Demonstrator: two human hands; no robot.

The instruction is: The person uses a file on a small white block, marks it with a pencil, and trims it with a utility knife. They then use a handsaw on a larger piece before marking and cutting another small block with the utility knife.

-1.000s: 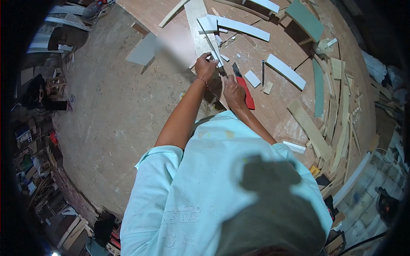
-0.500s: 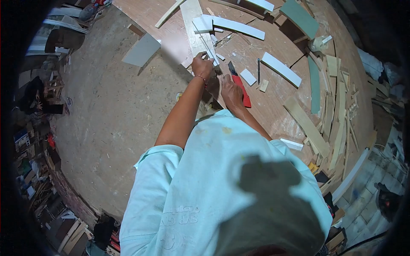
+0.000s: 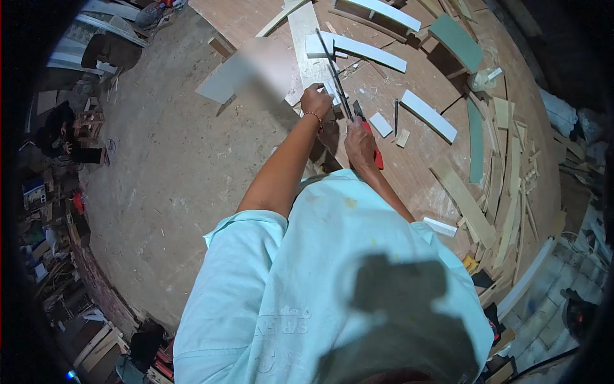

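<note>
My left hand (image 3: 316,102) is closed at the near end of a pale board (image 3: 304,48), its fingers on a small white piece (image 3: 331,88). In my right hand (image 3: 360,142), just to the right, is a long, thin, dark saw-like tool (image 3: 334,67). It points away from me, over the white pieces. Behind that hand, a red-handled tool with a dark blade (image 3: 378,157) lies on the table, partly hidden. A small white block (image 3: 381,125), a dark pencil-like stick (image 3: 396,114) and a wood offcut (image 3: 402,138) lie nearby.
Curved white pieces (image 3: 374,52) and another white strip (image 3: 428,116) lie across the wooden table (image 3: 409,173). Green-topped parts (image 3: 456,41) stand at the far right. Wood strips (image 3: 464,201) pile up along the right side. A person (image 3: 61,137) sits at far left.
The dark tool in my right hand has swung up from the white piece and now shows more plainly. My left hand stays at the white piece. The whole view has shifted slightly.
</note>
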